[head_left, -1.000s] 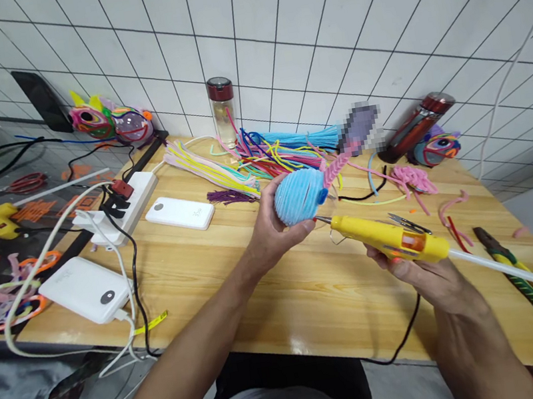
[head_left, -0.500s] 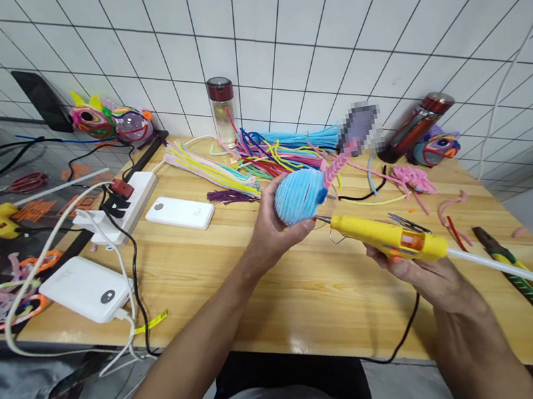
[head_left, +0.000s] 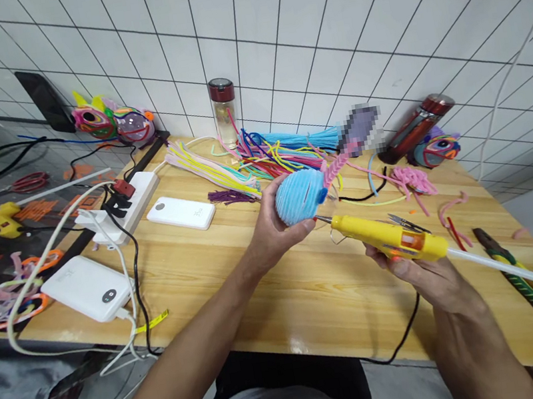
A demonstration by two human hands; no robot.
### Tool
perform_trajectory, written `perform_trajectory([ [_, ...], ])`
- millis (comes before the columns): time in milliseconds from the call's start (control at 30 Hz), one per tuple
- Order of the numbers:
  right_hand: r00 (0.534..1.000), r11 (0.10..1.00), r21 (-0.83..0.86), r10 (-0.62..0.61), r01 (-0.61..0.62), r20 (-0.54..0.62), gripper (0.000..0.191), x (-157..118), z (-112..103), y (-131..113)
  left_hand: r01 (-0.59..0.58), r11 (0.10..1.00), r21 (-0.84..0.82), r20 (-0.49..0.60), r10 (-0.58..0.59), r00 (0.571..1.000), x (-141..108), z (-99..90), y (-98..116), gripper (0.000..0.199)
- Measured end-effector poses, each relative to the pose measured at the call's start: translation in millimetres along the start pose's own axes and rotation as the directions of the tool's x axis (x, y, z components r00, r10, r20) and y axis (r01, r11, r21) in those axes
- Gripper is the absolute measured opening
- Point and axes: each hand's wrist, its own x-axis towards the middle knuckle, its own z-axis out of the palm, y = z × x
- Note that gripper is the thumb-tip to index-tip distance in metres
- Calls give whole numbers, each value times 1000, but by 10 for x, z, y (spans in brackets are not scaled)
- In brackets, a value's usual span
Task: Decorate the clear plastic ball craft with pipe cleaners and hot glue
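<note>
Blue ball (head_left: 299,195): in our left hand (head_left: 272,232), above the table (head_left: 292,296), the fingers clamped around its side.
Glue gun (head_left: 367,227): our right hand (head_left: 427,275) is wrapped on its handle; the tip is at the ball's lower edge, maybe touching, we cannot tell.
Thumb: very near the tip; we should turn it away from hot metal and squeeze gently.
Snips (head_left: 409,224): just behind the gun.
Pliers (head_left: 529,293): partly behind the glue stick (head_left: 478,260), which could knock them.
Black cord (head_left: 414,321): hangs below; we should leave it slack.
</note>
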Motion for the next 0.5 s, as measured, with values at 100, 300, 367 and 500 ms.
perform_trajectory([
  [100,1000,1000,-1,3,-3,11,52,4,-7,-4,-4,1000,-7,3,4,1000,6,-14,-7,103],
  [300,1000,998,61,-8,9,-14,52,-29,0,22,13,999,-39,16,-12,1000,5,-7,29,102],
  [367,998,993,118,-15,22,-54,50,-35,37,13,18,999,-50,13,-17,1000,4,4,38,102],
  [500,988,975,195,-86,110,-130,45,35,145,-110,-9,999,-52,-22,8,1000,14,17,18,102],
])
